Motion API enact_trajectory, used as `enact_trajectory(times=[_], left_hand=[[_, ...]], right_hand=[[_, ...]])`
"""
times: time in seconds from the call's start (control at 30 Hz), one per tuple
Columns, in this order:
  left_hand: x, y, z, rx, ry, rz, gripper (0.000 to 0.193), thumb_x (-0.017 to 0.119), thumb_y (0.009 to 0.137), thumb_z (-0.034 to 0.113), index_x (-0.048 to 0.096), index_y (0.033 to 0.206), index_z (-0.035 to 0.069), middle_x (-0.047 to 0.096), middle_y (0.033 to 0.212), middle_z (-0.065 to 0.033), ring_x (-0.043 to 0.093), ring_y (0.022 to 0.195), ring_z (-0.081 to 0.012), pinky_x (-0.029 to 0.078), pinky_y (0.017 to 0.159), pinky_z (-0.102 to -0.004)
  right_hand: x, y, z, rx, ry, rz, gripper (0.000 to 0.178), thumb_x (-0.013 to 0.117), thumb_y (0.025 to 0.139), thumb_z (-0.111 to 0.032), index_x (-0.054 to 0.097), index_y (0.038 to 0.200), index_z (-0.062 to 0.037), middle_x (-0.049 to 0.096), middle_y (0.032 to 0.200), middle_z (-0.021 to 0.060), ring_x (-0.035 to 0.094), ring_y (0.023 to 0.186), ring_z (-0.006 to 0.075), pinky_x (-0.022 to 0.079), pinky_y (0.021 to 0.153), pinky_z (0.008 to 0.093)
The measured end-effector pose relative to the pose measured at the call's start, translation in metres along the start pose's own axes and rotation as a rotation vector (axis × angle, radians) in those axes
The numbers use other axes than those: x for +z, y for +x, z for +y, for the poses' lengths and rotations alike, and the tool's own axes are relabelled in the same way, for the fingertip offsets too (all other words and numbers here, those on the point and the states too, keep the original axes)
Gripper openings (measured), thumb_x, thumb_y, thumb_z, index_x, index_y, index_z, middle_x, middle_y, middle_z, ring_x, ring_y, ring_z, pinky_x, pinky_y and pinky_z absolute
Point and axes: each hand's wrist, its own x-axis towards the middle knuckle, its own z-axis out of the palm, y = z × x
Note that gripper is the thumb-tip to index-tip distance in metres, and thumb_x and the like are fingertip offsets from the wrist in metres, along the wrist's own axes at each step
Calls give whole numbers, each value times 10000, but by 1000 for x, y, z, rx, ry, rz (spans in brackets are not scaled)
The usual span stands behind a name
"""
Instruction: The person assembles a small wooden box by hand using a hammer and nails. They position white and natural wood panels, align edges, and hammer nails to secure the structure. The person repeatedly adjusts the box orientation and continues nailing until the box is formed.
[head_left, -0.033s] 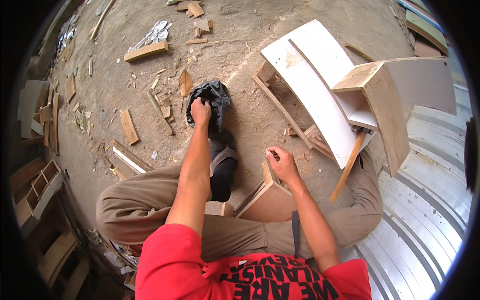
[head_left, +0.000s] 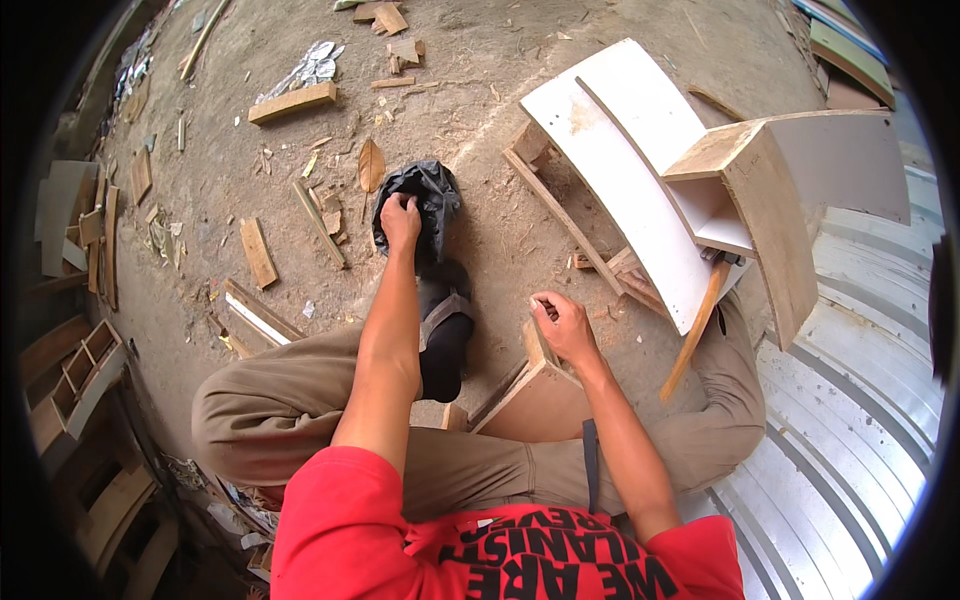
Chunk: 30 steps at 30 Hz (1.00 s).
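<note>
A crumpled black plastic bag (head_left: 440,192) sits open on the ground just beyond my foot. Into its mouth reaches my left hand (head_left: 402,220), fingers bent and drawn together; the fingertips and whatever they grasp are hard to see. My right hand (head_left: 566,328) is closed in a pinch above the upper edge of a small wooden box-like piece (head_left: 540,405) between my legs. What the right fingers hold, if anything, is too small to name. A hammer with a wooden handle (head_left: 696,332) leans by my right knee, its head against a wooden compartment.
To the right stands a curved white-topped wooden furniture piece (head_left: 630,180) with an open box compartment (head_left: 770,200). Corrugated metal sheeting (head_left: 840,420) lies at the far right. Wood offcuts (head_left: 258,254), a wooden block (head_left: 292,103) and a dry leaf (head_left: 371,166) are scattered on the dirt.
</note>
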Motion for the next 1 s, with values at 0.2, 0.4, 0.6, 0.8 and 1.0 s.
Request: enact_trajectory(times=[0.2,0.4,0.6,0.8,1.0], left_hand=[[-30,-2,28,-371,-1147,-117,196,718,945,207,728,1085,71,712,924,13,581,734,-79,468,665,-258],[-75,-27,129,-199,-1515,-423,223,680,961,176,689,1177,119,693,1011,20,601,859,-102,479,790,-323],[-94,-81,205,46,-1623,-687,193,675,958,148,695,1136,75,704,992,-11,640,928,-131,494,859,-349],[-90,-134,269,251,-1660,-960,185,692,944,125,709,1097,23,715,924,-56,656,886,-156,504,875,-377],[-93,-185,313,366,-1577,-1077,125,712,905,52,735,1016,-1,710,969,-83,661,877,-178,524,796,-321]], right_hand=[[-11,5,-18,-35,78,27,235,640,958,-204,691,1029,14,705,830,143,678,728,199,526,676,327],[-36,12,-53,-130,300,154,254,656,972,-225,697,1039,16,708,820,57,652,730,106,516,675,268],[-82,2,-107,-199,566,308,265,651,986,-227,695,1066,22,708,867,48,646,744,100,527,710,245],[-114,-22,-145,-296,784,390,309,668,989,-278,690,1056,23,700,865,60,649,735,98,528,686,239],[-138,-44,-143,-338,874,493,296,667,991,-266,689,1014,28,691,829,59,642,697,100,525,657,240]])
